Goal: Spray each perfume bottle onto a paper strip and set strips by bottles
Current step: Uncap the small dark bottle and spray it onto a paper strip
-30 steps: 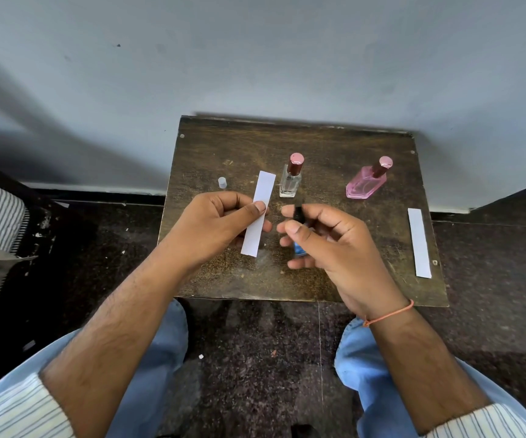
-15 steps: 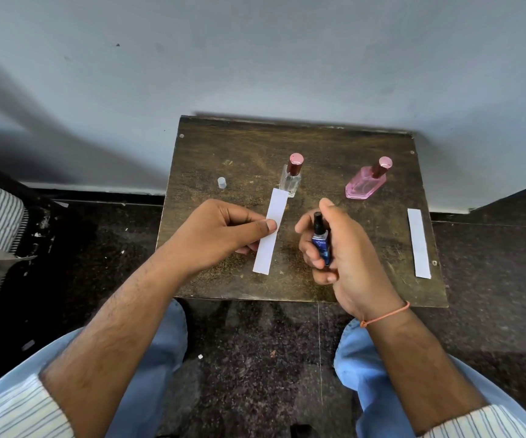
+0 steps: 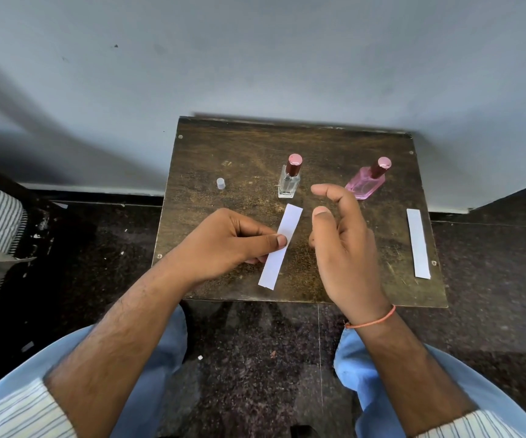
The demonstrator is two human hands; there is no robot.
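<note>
Two capped bottles and two paper strips share a small dark wooden table (image 3: 334, 147) set against a pale wall. Toward the table's left edge, well back, a small clear cap (image 3: 221, 183) stands by itself. The left hand (image 3: 223, 245) hangs over the front left part of the table with thumb and forefinger pressed together on a white paper strip (image 3: 282, 245), pinching it near its middle; the strip slants, its far end pointing toward the table's centre and its near end close to the front edge. Just beyond that far end, a clear square bottle (image 3: 288, 183) with a dark red cap stands upright near the middle of the table. The right hand (image 3: 344, 248) is held up beside the strip, fingers loosely curled and apart, forefinger raised and thumb pointing at the strip; whether anything sits inside its palm cannot be told from this angle. An orange thread band (image 3: 372, 320) circles that wrist. Behind the raised forefinger, toward the back right, a pink bottle (image 3: 366, 184) with a dark cap stands tilted on the wood. Along the right edge, a second paper strip (image 3: 418, 243) lies flat, well apart from both hands.
</note>
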